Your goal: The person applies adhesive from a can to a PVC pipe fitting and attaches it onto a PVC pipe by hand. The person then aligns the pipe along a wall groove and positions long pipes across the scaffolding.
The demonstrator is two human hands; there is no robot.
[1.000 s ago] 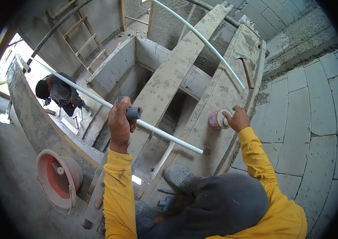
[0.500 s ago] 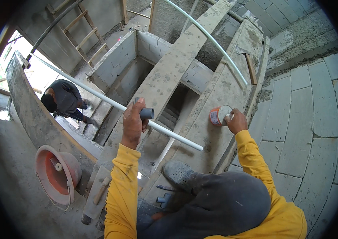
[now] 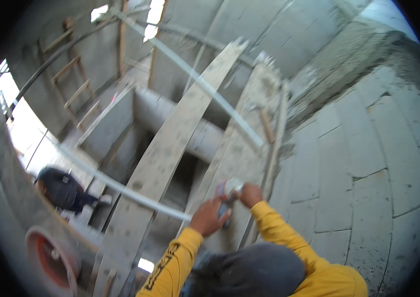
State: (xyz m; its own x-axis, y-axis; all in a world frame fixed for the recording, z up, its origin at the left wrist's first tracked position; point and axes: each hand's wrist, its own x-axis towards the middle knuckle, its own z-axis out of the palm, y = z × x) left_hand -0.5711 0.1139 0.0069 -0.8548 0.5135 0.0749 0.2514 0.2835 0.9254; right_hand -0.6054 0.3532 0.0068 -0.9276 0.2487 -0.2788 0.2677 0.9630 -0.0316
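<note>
My left hand [image 3: 209, 216] is closed round a short grey pipe fitting [image 3: 223, 210]. Beside it my right hand [image 3: 250, 195] pinches a small whitish piece [image 3: 238, 188] at the top of a red-and-white can [image 3: 221, 187]. Blur hides whether that piece is a lid or an applicator. Standing on a mortar-stained plank [image 3: 229, 148], the can is close to the fitting; contact between them cannot be made out. A long white pipe [image 3: 125, 190] slants in from the left, its near end just beyond my left hand.
Beyond the can lie a wooden-handled hammer-like tool [image 3: 267, 126] and a second pale pipe [image 3: 205, 86]. Deep openings gape between the planks. A person in dark clothing [image 3: 64, 189] is lower at left, near a reddish bucket [image 3: 41, 247]. A block wall [image 3: 338, 183] borders the right side.
My left hand has moved right with the grey fitting, away from above the white pipe and up to the can. My right hand stays at the can. The view has shifted and blurred.
</note>
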